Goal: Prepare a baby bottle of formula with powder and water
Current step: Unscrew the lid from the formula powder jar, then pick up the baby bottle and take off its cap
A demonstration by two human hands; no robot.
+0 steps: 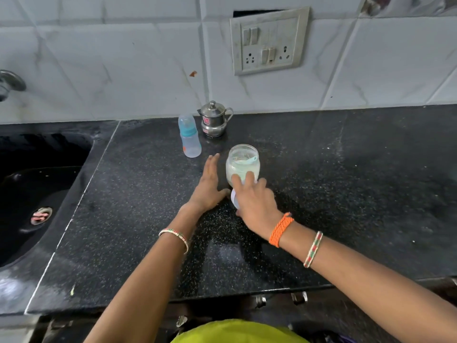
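An open clear jar (242, 162) of white powder with a light blue scoop inside stands mid-counter. My right hand (256, 203) holds the jar's white lid (234, 199) just in front of the jar, fingertips touching the jar's front. My left hand (209, 185) lies flat, fingers apart, just left of the jar, holding nothing. A capped baby bottle (190, 136) with a blue collar stands upright behind, and a small lidded steel pot (214, 119) is beside it by the wall.
A black sink (37, 194) with a drain lies to the left, a tap (10, 84) above it. The black speckled counter (346, 181) stretches right. A switch and socket panel (269, 40) is on the tiled wall.
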